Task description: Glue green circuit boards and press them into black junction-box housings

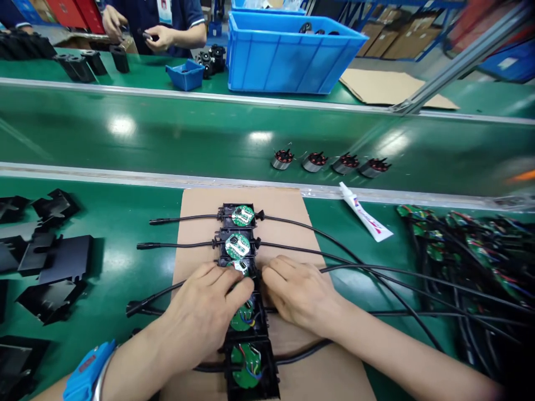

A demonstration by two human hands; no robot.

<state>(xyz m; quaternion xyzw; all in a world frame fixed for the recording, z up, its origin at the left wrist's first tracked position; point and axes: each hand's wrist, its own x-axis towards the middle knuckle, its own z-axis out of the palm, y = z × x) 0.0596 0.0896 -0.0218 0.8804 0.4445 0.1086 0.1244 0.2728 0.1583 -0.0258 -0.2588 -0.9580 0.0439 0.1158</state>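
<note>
A column of several black plastic housings, each with a round green circuit board (238, 245), lies on a cardboard sheet (292, 217). Cables run out of both sides of the housings. My left hand (209, 303) is closed over the left side of the third housing, its fingers bent at the board and hiding most of it. On the right side of that same housing, my right hand (296, 287) pinches the black cable (346, 267) where it enters; the fingertips' exact contact is hidden. Below my hands, another housing (253, 370) holds a board with coloured wires.
Black covers (67, 256) lie at left. Tangled cables with circuit boards (468, 250) fill the right side. A white tube (365, 213) and several motor stators (315, 161) lie farther back. Beyond the ledge stands a blue bin (292, 55); a co-worker's hands (161, 39) hold a small part.
</note>
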